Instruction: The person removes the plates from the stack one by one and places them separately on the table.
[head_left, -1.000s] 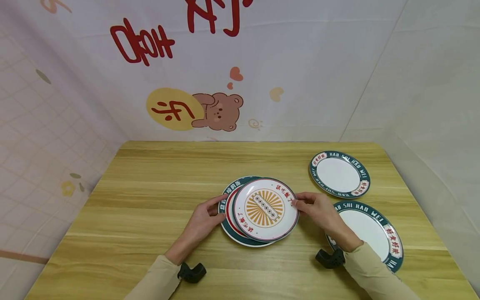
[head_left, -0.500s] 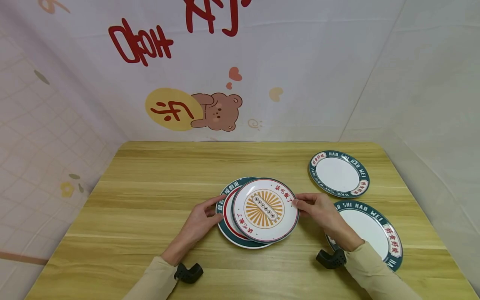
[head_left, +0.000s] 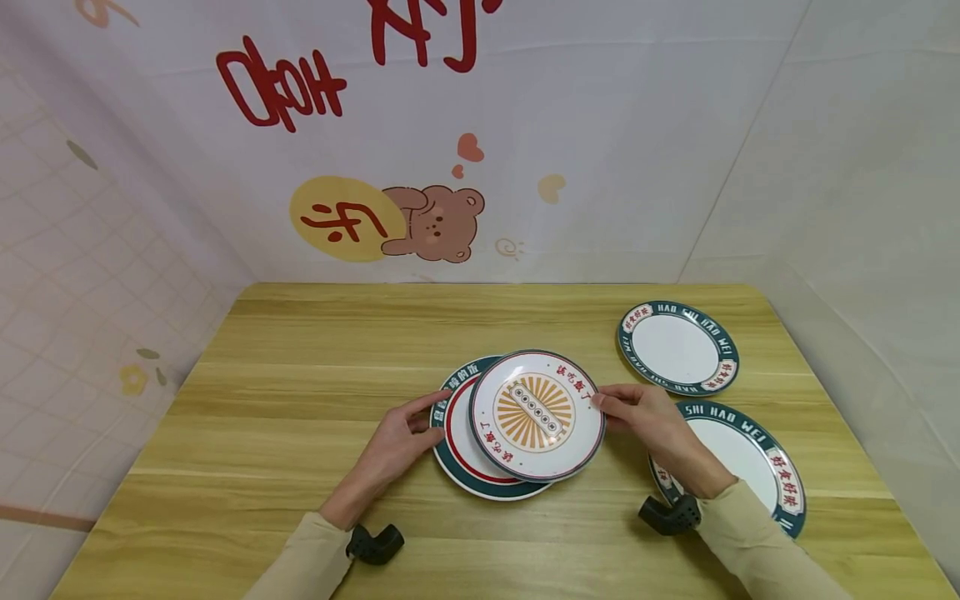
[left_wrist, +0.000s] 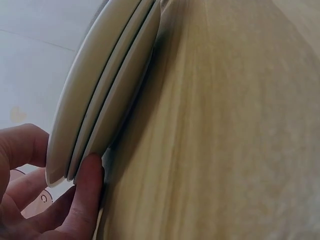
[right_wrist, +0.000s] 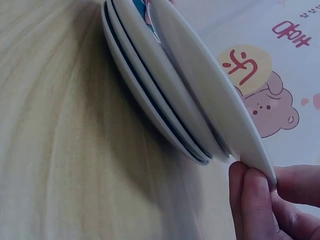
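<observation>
In the head view, a stack of round plates (head_left: pixel 459 454) stands mid-table; its upper face shows a green lettered rim and a red ring. My left hand (head_left: pixel 393 450) holds the stack's left edge, and the left wrist view shows its fingers (left_wrist: pixel 25 145) and thumb at the layered rims (left_wrist: pixel 95 115). A smaller white plate (head_left: pixel 537 417) with an orange sunburst and red characters overlaps the stack. My right hand (head_left: pixel 660 425) pinches this plate's right rim. In the right wrist view, the pinched plate (right_wrist: pixel 215 95) is tilted, its right side raised from the stacked plates (right_wrist: pixel 150 85).
Two white plates with green lettered rims lie at the right, one farther back (head_left: pixel 678 348) and one nearer (head_left: pixel 738 458), partly under the right forearm. The wooden table (head_left: pixel 262 417) meets a printed cloth wall (head_left: pixel 600 125) behind.
The sunburst plate has shifted right and slightly away with my right hand, baring more of the plate beneath. Earlier, my left hand and the stack moved slightly left.
</observation>
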